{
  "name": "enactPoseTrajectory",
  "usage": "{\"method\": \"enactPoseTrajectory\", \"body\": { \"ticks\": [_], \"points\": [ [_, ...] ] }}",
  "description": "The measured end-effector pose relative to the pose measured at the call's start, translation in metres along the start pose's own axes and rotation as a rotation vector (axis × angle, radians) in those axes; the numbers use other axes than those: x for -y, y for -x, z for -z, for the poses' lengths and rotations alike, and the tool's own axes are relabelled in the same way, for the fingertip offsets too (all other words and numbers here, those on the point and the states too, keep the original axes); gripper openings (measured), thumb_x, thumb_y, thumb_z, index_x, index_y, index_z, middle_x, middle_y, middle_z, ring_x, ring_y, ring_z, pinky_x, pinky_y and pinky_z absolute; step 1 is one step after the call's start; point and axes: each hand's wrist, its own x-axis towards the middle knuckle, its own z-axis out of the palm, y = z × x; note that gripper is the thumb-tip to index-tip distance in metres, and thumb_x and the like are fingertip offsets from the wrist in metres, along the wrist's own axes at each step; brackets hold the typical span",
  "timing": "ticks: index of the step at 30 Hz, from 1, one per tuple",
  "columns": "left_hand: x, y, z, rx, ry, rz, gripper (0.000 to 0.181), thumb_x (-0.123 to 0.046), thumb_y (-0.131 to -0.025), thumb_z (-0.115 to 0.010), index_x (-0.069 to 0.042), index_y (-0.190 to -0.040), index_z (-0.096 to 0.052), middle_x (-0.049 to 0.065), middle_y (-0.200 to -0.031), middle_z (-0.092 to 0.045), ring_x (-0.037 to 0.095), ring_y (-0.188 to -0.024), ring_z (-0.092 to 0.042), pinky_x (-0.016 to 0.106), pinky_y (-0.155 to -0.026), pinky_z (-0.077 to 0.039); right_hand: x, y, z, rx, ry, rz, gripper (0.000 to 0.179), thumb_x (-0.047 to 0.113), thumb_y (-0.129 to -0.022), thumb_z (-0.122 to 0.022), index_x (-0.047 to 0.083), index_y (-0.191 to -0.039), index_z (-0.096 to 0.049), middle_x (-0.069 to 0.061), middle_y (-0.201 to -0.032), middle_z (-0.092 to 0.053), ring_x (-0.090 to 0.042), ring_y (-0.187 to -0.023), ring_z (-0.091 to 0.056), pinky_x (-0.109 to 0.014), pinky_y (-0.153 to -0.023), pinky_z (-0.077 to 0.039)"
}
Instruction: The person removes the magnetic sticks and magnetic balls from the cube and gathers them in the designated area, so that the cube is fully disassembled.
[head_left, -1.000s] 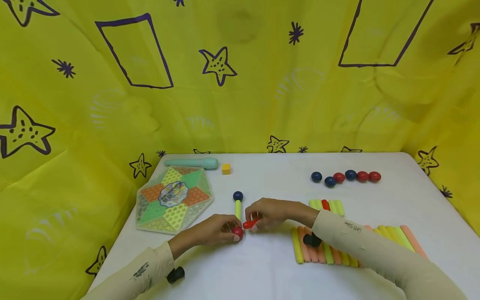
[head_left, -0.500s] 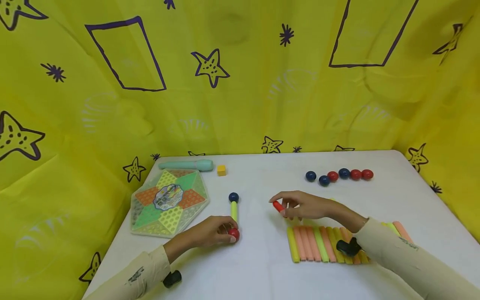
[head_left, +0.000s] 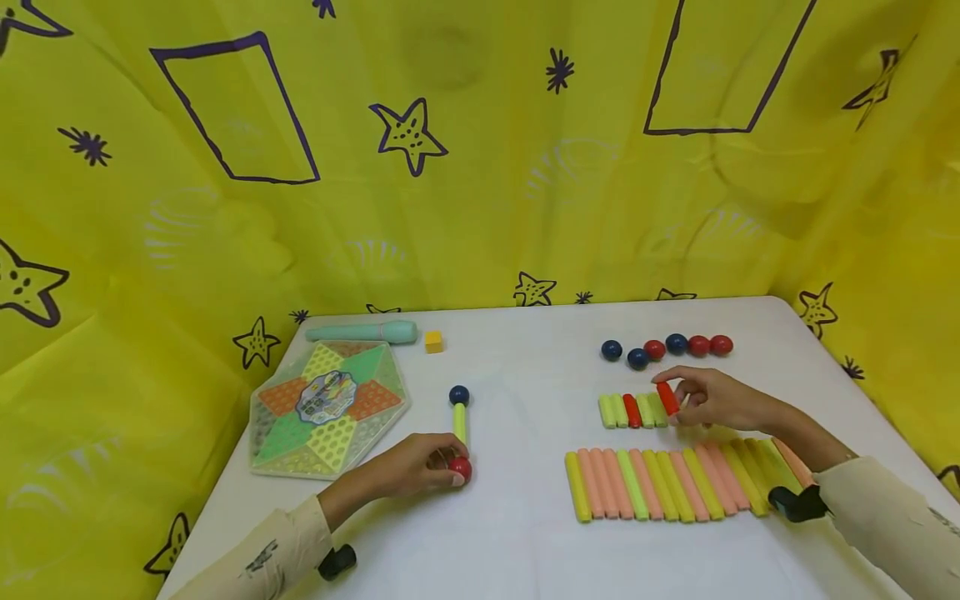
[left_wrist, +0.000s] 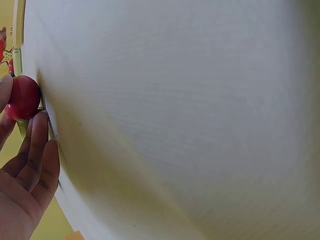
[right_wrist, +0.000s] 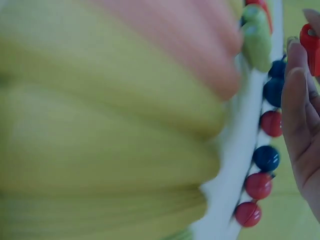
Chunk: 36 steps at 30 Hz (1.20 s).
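My left hand (head_left: 408,468) pinches a red ball (head_left: 460,470) on the table; the left wrist view shows this red ball (left_wrist: 24,98) between thumb and fingers. A light green stick (head_left: 460,423) runs from near that ball to a dark blue ball (head_left: 459,395) at its far end. Whether the red ball touches the stick is hidden by my fingers. Over at the right, my right hand (head_left: 723,400) pinches a short red stick (head_left: 667,398), raised at the right end of a row of short green sticks (head_left: 615,412). Another red stick (head_left: 632,411) lies within that row.
Long yellow, pink and green sticks (head_left: 637,485) lie side by side in front of the short row. Several blue and red balls (head_left: 677,343) sit behind it. At left are a hexagonal game box (head_left: 327,408), a mint-green tube (head_left: 360,332) and a yellow cube (head_left: 433,342).
My right hand has carried the red stick from beside the left hand rightward to the short-stick row. My left hand keeps hold of the red ball. The head view has shifted slightly.
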Motion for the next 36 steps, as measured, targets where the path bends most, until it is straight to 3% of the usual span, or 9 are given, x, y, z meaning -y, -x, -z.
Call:
{"method": "enactPoseTrajectory", "body": {
  "ticks": [6, 10, 14, 19, 23, 28, 36],
  "points": [
    [0.001, 0.001, -0.001, -0.005, 0.003, -0.014, 0.024, -0.027, -0.093, -0.073, -0.016, -0.114, -0.065, -0.006, -0.097, -0.066, 0.003, -0.087, -0.059, 0.022, -0.079, -0.050, -0.017, 0.001, 0.002, 0.006, 0.138, 0.036, 0.053, 0.014, -0.089, -0.075, -0.005, -0.133, -0.053, -0.003, -0.089, -0.060, -0.008, -0.074, -0.055, -0.024, -0.065, -0.050],
    [0.001, 0.002, -0.001, -0.009, 0.002, -0.013, 0.025, -0.027, -0.093, -0.073, -0.016, -0.114, -0.065, -0.005, -0.097, -0.066, 0.003, -0.087, -0.059, 0.022, -0.079, -0.050, -0.020, -0.001, 0.001, 0.012, 0.201, 0.035, 0.052, 0.019, -0.088, -0.077, -0.003, -0.130, -0.056, -0.002, -0.089, -0.058, -0.006, -0.078, -0.052, -0.023, -0.066, -0.048],
    [0.001, 0.002, -0.001, -0.009, -0.002, -0.012, 0.025, -0.026, -0.093, -0.073, -0.016, -0.114, -0.065, -0.005, -0.098, -0.066, 0.004, -0.087, -0.059, 0.022, -0.079, -0.050, -0.018, -0.004, 0.000, 0.037, 0.202, -0.032, 0.057, 0.023, -0.087, -0.078, -0.001, -0.134, -0.054, -0.002, -0.090, -0.057, -0.010, -0.081, -0.052, -0.023, -0.068, -0.047],
    [0.000, 0.002, 0.000, -0.009, 0.007, -0.020, 0.025, -0.026, -0.093, -0.073, -0.016, -0.114, -0.065, -0.005, -0.097, -0.067, 0.004, -0.086, -0.059, 0.022, -0.079, -0.050, -0.012, -0.002, 0.010, 0.060, 0.158, -0.104, 0.074, 0.023, -0.087, -0.078, -0.004, -0.145, -0.040, -0.004, -0.095, -0.059, -0.016, -0.079, -0.055, -0.025, -0.066, -0.049],
    [0.000, 0.002, 0.001, -0.006, 0.016, -0.022, 0.025, -0.026, -0.093, -0.073, -0.015, -0.114, -0.065, -0.004, -0.097, -0.067, 0.004, -0.087, -0.060, 0.022, -0.079, -0.051, 0.004, -0.008, 0.026, 0.010, 0.134, -0.046, 0.063, 0.019, -0.091, -0.074, -0.006, -0.141, -0.044, -0.005, -0.095, -0.061, -0.019, -0.069, -0.058, -0.027, -0.059, -0.050],
    [0.000, 0.003, 0.001, -0.014, 0.007, -0.011, 0.025, -0.026, -0.093, -0.074, -0.015, -0.113, -0.065, -0.005, -0.097, -0.067, 0.004, -0.087, -0.060, 0.022, -0.079, -0.051, 0.044, -0.048, 0.022, 0.012, 0.136, 0.093, 0.040, 0.018, -0.095, -0.071, -0.003, -0.127, -0.058, -0.007, -0.091, -0.061, -0.025, -0.064, -0.059, -0.027, -0.054, -0.048],
    [-0.003, -0.001, 0.001, -0.002, -0.005, -0.014, 0.025, -0.026, -0.093, -0.073, -0.014, -0.114, -0.066, -0.004, -0.099, -0.069, 0.005, -0.091, -0.061, 0.022, -0.082, -0.051, 0.099, -0.147, -0.036, 0.212, 0.050, 0.195, 0.036, 0.017, -0.099, -0.065, 0.001, -0.130, -0.057, -0.014, -0.109, -0.066, -0.041, -0.080, -0.062, -0.033, -0.062, -0.052]
  ]
}}
